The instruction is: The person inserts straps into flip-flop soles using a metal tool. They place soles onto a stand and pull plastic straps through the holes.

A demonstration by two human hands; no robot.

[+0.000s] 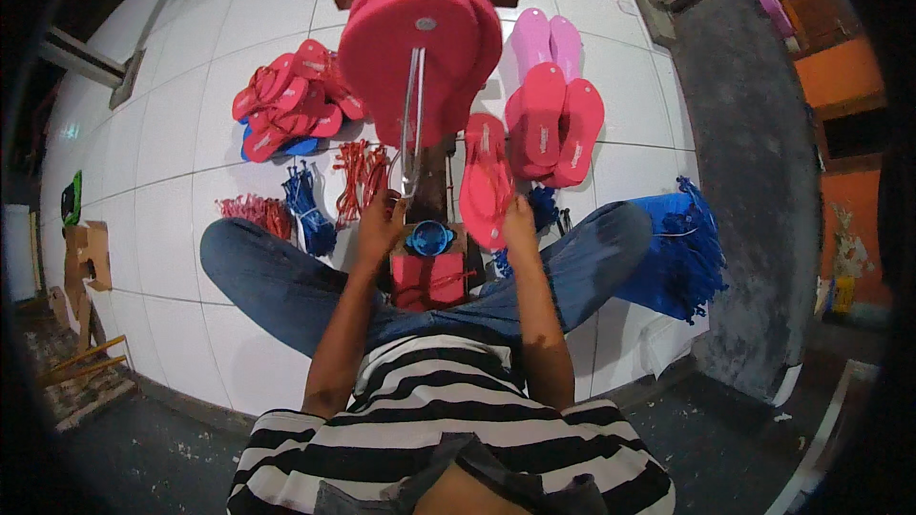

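The right hand (520, 227) pinched a red-pink sandal (482, 181) by its edge, left of soles (545, 95) bearing dark lettering (545, 140). The left hand (382, 221) was at a metal rod (412, 124), its grip unclear.

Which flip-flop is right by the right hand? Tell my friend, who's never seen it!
Find the crossed legs in blue jeans. Just past them, up and left of the right hand, is a reddish-pink flip-flop. Unlike the piled soles farther right, its edge meets that hand.
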